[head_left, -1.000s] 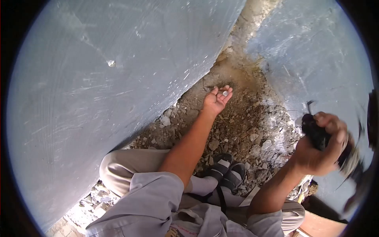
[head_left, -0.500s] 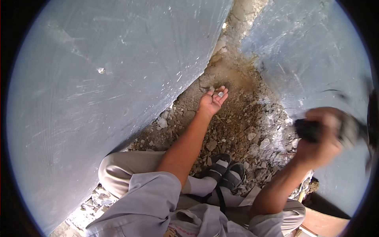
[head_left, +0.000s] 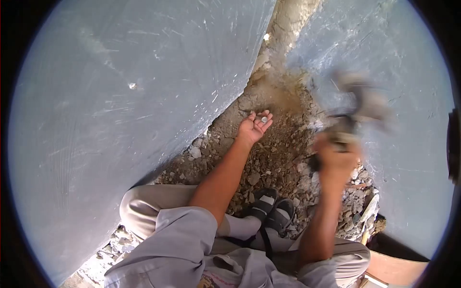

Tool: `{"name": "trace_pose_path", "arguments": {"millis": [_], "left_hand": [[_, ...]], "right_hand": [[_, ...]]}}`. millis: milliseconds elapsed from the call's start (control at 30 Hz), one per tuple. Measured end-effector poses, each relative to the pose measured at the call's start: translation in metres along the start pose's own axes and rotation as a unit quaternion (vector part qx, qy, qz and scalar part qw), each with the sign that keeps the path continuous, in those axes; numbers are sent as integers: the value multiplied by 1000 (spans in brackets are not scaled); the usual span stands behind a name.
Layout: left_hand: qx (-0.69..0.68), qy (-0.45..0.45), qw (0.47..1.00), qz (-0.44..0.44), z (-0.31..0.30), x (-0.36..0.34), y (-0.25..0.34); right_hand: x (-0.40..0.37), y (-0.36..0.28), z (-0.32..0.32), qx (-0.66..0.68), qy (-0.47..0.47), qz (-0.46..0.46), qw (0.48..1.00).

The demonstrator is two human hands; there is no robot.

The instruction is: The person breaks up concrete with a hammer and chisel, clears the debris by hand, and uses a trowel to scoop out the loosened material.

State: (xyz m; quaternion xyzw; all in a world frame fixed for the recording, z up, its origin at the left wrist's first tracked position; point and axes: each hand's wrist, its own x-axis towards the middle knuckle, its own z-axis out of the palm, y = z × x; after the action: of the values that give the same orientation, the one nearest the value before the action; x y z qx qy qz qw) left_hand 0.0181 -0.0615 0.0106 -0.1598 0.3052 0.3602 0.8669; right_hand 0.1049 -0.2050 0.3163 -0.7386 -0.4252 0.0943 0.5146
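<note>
**Head view: items seen, each placed against the rubble bed**

1. Rubble bed (head_left: 281, 158): a strip of brown earth, grit and broken pale stone. It runs from the top of the view down to the person's legs and is widest at the middle.
2. Large grey slab (head_left: 125, 91): smooth and scratched, it borders the whole left edge of the rubble bed.
3. Second grey slab (head_left: 408, 67): it borders the right edge of the rubble bed and has pale scuffs where the two meet.
4. Left hand (head_left: 253, 127): palm up, low over the upper middle of the rubble bed and close to the large slab's edge. The fingers curl loosely around a pale pebble (head_left: 264, 118). The bare forearm stretches back across the rubble toward the knee.
5. The pebble is small, round and light grey. It sits at the fingertips, above the rubble and not on it.
6. Right hand (head_left: 334, 156): raised over the right side of the rubble bed and clenched tight on a dark-handled tool (head_left: 357, 103). The tool's head is smeared by motion blur, so its kind cannot be told.
7. Sandalled foot (head_left: 269, 209): black straps over a grey sock, planted at the lower end of the rubble bed.
8. Beige trousers (head_left: 149, 204) and grey shirt (head_left: 177, 249): below the rubble bed, at the bottom of the view.
</note>
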Motion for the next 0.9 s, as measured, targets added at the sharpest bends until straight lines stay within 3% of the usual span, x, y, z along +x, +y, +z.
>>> {"name": "trace_pose_path", "arguments": {"millis": [33,100,133,167,200,233,267,300,333,433,533,600,633,733,767,800,833,867,900], "left_hand": [[-6,1,1000,-9,-1,0,1],[-11,5,1000,-20,0,0,3],[-11,8,1000,-21,2,-1,2],[-10,10,1000,-24,2,-2,4],[-7,10,1000,-22,0,-1,7],[-2,7,1000,-22,-1,-1,7],[7,1,1000,-25,0,3,4],[37,-5,999,-34,-12,8,4],[67,-12,997,-44,-25,13,4],[31,0,999,-40,-13,0,2],[55,8,998,-23,1,-4,4],[33,19,999,-35,-6,0,5],[30,22,998,-41,-1,-5,4],[27,30,999,-35,-3,-11,3],[27,33,999,-31,-4,-10,3],[31,30,999,-29,1,-8,4],[41,22,999,-26,-6,1,2],[40,-4,999,-29,-12,10,3],[37,-17,998,-39,-30,10,-2]], "right_hand": [[13,-1,-21,-79,81,-36,993],[39,-31,-38,103,53,-251,961],[40,-32,-39,235,48,-249,938],[29,-8,-37,322,89,-210,919],[5,48,-11,226,152,-152,950],[-25,99,29,102,141,-77,982],[-59,143,71,33,18,25,999],[-87,171,98,30,-131,142,981],[-109,167,111,189,-170,295,921],[-86,123,91,217,-141,306,916],[-23,56,38,194,-88,177,961],[11,13,-6,36,37,44,998],[24,-1,-22,26,119,-54,991],[40,-10,-42,366,65,-199,907],[30,21,-38,346,34,-205,915],[5,63,0,186,139,-139,963],[-34,119,43,71,100,-31,992],[-72,166,78,-7,-39,63,997],[-107,208,99,-62,-189,100,975]]}}
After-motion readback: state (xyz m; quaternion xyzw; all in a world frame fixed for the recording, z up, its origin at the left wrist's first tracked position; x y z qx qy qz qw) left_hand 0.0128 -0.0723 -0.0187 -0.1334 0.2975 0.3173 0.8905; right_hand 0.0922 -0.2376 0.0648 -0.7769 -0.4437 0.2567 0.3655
